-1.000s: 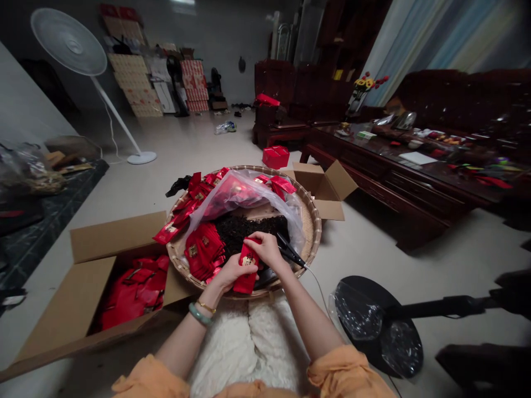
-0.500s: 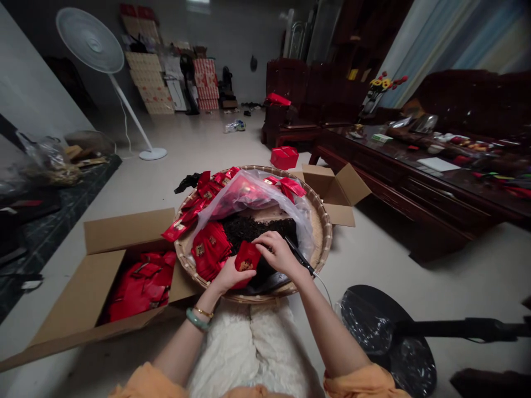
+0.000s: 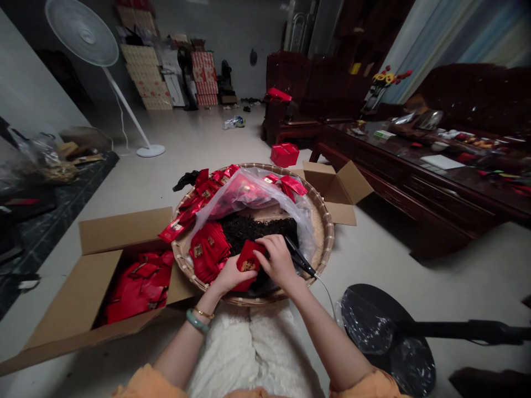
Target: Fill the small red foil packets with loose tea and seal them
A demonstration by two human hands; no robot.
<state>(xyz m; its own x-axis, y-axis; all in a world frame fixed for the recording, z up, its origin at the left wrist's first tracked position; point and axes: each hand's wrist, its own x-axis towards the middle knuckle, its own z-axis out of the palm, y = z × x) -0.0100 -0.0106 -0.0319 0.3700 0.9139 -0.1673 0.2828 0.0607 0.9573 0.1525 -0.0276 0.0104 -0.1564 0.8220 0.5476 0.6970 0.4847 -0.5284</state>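
I count two hands, one red packet, one woven bamboo tray, two open cardboard boxes, one white floor fan.

Dim, soft indoor light, your view bowed at the edges.
Pale light comes through the curtain; soft shadow lies beneath the table.

Right of the hands, a low dark-wood table runs along a carved wooden sofa, with a matching armchair farther ahead. Far beyond the hands, stacked cartons lean against a grey wall. A white standing fan rises from the pale floor, and striped curtains hang at far right.
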